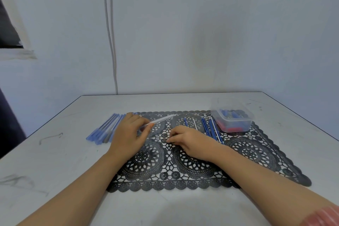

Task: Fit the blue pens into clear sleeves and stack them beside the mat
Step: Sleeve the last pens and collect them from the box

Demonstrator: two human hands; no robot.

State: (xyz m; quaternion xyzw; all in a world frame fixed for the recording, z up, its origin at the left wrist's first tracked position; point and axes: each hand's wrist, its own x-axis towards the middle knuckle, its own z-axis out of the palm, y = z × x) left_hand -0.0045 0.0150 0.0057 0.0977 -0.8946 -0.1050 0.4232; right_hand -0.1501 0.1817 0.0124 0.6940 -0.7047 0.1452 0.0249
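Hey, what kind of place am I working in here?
Likely a plain workroom for hand assembly: a scuffed white table, a black lace mat, sleeved blue pens stacked beside it, and a clear tub of parts.

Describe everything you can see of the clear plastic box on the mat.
The plastic box is a small clear tub, rectangular with rounded corners and a thicker rim. Whether a lid is on, I cannot tell. Inside, blue pieces lie on top and red ones along the bottom. It stands upright on the far right corner of the black lace mat, just right of a row of blue pens. The left hand and right hand are both apart from it.
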